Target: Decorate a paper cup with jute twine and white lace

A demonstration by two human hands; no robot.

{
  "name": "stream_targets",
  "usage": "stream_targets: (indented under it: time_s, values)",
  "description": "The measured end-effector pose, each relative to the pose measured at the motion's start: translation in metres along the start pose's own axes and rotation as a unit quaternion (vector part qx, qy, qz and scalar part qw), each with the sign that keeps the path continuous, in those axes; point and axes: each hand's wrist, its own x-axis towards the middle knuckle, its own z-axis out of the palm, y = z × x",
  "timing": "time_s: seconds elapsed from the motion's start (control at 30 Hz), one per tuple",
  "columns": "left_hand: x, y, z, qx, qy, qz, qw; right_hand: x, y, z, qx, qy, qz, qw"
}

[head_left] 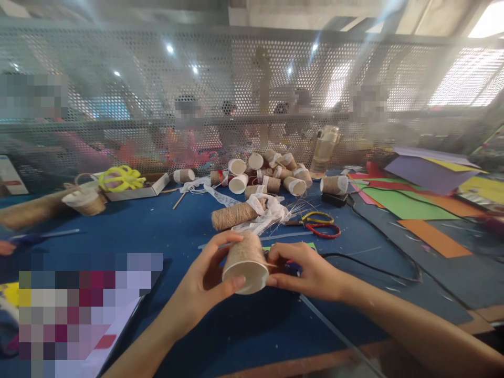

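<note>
A paper cup [247,252] wrapped in brown twine is tilted with its white open rim toward me. My left hand [208,273] grips it, thumb on the rim and fingers around the far side. At the cup's right side, my right hand [305,270] is closed in a pinch on a thin strand of twine [271,266] that runs to the cup. A dark blue object [293,269] shows partly behind those fingers, its kind hidden. Just beyond the cup lie a roll of twine [234,215], white lace [271,212] and scissors [323,226] with yellow and red handles.
Several twine-wrapped cups [275,173] are piled by the perforated metal screen [157,105]. A glass jug [326,149] stands beside them. Coloured paper [409,199] and a black cord [394,260] lie right. At left are a small basket [84,199] and another person's arm [35,210].
</note>
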Motion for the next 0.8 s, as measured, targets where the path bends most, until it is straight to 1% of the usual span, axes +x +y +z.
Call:
stream_targets:
  time_s: [0.1,0.13,0.2,0.3,0.37,0.4,0.43,0.47,0.5,0.53,0.57,0.63,0.7,0.8]
  values:
    - [0.001,0.0,-0.001,0.013,-0.019,-0.021,1.0,0.0,0.001,0.003,-0.05,0.003,-0.037,0.998]
    - [0.002,0.0,-0.001,0.019,-0.015,-0.025,0.999,-0.001,0.002,0.004,-0.063,0.006,-0.049,0.997]
    - [0.004,0.0,-0.001,0.035,0.009,-0.018,0.999,0.0,0.003,0.004,-0.078,0.026,-0.082,0.993]
    - [0.006,0.002,-0.003,0.041,0.062,0.004,0.997,0.002,0.004,-0.006,-0.101,0.105,-0.13,0.981]
    - [0.007,0.003,-0.005,0.028,0.095,0.017,0.995,0.004,0.005,-0.021,-0.131,0.149,-0.127,0.972]
    - [0.007,0.003,-0.006,0.019,0.107,0.02,0.994,0.005,0.005,-0.03,-0.15,0.135,-0.113,0.973]
    - [0.006,0.004,-0.007,0.01,0.116,0.022,0.993,0.005,0.006,-0.04,-0.172,0.078,-0.092,0.978]
    - [0.006,0.004,-0.007,0.001,0.12,0.021,0.993,0.004,0.006,-0.049,-0.195,-0.001,-0.054,0.979]
    - [0.006,0.004,-0.007,-0.008,0.121,0.02,0.992,0.002,0.006,-0.058,-0.212,-0.081,-0.015,0.974]
    - [0.005,0.004,-0.007,-0.019,0.12,0.018,0.992,0.0,0.006,-0.065,-0.23,-0.136,0.017,0.964]
    - [0.005,0.004,-0.006,-0.028,0.12,0.018,0.992,-0.003,0.006,-0.071,-0.251,-0.165,0.043,0.953]
    - [0.004,0.004,-0.004,-0.04,0.123,0.018,0.991,-0.009,0.007,-0.075,-0.275,-0.208,0.08,0.935]
    - [0.004,0.005,-0.002,-0.051,0.123,0.015,0.991,-0.013,0.007,-0.072,-0.292,-0.23,0.094,0.924]
    - [0.002,0.006,-0.001,-0.062,0.112,0.001,0.992,-0.016,0.009,-0.059,-0.334,-0.233,0.099,0.908]
